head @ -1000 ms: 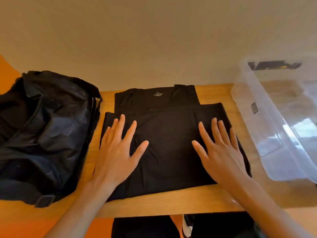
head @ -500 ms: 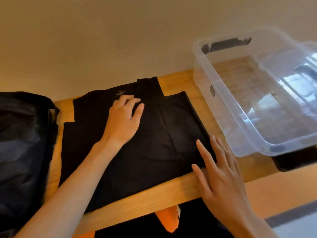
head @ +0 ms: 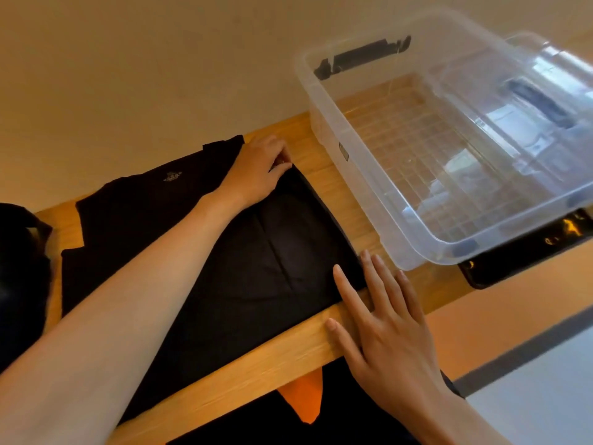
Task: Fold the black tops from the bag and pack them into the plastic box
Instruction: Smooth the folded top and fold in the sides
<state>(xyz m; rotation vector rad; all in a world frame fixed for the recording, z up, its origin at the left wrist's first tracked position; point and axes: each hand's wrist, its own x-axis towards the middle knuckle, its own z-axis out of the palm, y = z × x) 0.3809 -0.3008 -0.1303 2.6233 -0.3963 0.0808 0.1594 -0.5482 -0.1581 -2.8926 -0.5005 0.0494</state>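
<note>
Both hands are on the black top, which lies flat on the wooden table between the black bag at the left edge of view and the clear plastic box on the right. Left hand reaches across the garment to its far right corner; thumb and fingers are closed there, apparently pinching the fabric edge, though the contact itself is partly hidden by the hand. Right hand lies flat with fingers extended and slightly spread, fingertips on the near right corner of the top, palm over the table's front edge.

Garment condition: plain black, partly folded, with side panels turned inward and a crease running down the middle. A small pale logo shows near the neckline at the far side. Its right edge runs just beside the box wall without touching it. Box interior holds no clothing; a ribbed floor shows through.
</note>
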